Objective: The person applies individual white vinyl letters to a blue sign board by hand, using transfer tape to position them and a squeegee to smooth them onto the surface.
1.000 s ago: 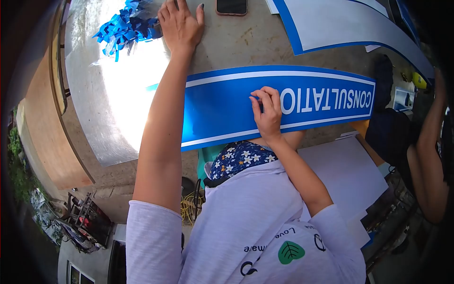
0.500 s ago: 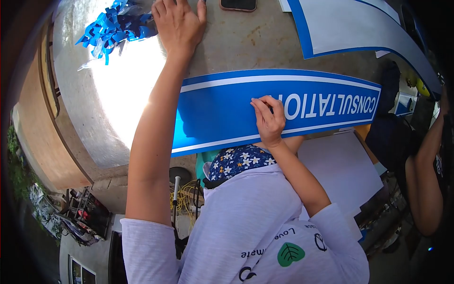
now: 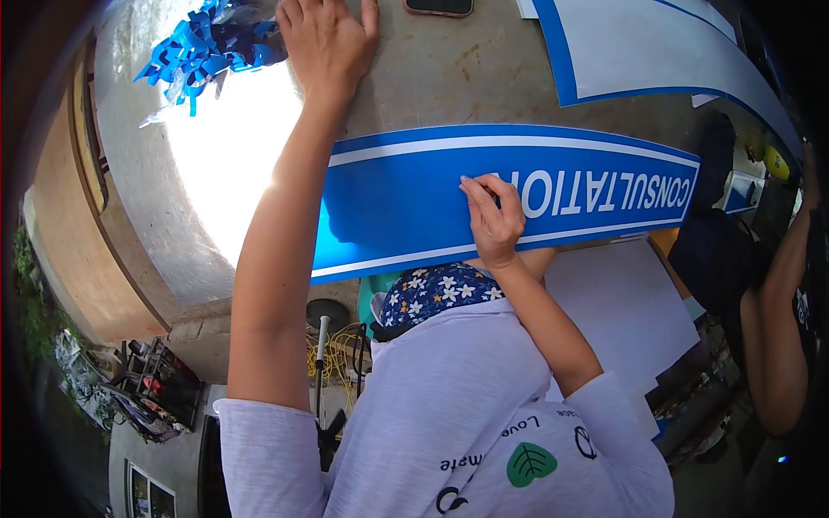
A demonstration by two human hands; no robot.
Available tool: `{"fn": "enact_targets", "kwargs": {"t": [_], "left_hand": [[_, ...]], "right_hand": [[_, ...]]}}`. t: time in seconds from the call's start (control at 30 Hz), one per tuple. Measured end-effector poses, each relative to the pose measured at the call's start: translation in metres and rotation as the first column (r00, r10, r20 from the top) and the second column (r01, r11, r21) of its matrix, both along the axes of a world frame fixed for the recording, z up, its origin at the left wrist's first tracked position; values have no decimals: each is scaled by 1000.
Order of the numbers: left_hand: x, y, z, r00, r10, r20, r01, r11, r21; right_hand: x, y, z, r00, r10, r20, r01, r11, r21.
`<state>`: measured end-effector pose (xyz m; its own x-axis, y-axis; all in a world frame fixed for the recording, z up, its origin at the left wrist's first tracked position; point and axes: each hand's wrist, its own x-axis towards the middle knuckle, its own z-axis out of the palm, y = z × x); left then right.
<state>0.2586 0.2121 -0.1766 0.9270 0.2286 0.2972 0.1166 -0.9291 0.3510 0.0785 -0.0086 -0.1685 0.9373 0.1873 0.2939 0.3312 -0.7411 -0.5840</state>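
Note:
A long blue sign with white border lines and the word CONSULTATION, upside down from here, lies across the near side of the table. My left hand rests palm down on the table beyond the sign, fingers outstretched and their tips cut off by the frame's top. Beside it is a heap of curled blue strips. My right hand is over the middle of the sign, beside the last visible letters. Its thumb and fingertips are pinched together; whatever they hold, if anything, is too small to make out.
A phone lies at the table's far side. A larger white panel with blue edging curves at the upper right. White sheets are right of my lap. Another person's arm shows at the right edge. Yellow cord lies below.
Both hands keep nearly the same pose and place. The view has shifted very slightly; the sign and the phone sit a little further right in it.

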Motion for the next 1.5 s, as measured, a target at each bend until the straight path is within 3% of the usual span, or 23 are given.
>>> {"fn": "enact_targets", "kwargs": {"t": [0.57, 0.97, 1.5], "left_hand": [[1, 0, -4, 1000, 4, -2, -3, 998, 62], [2, 0, -3, 999, 23, -25, -22, 999, 34], [4, 0, -3, 1000, 6, 9, -6, 1000, 16]], "right_hand": [[3, 0, -5, 1000, 7, -21, -9, 997, -78], [1, -5, -3, 1000, -16, -11, 17, 997, 80], [5, 0, -5, 1000, -15, 27, 15, 1000, -15]]}}
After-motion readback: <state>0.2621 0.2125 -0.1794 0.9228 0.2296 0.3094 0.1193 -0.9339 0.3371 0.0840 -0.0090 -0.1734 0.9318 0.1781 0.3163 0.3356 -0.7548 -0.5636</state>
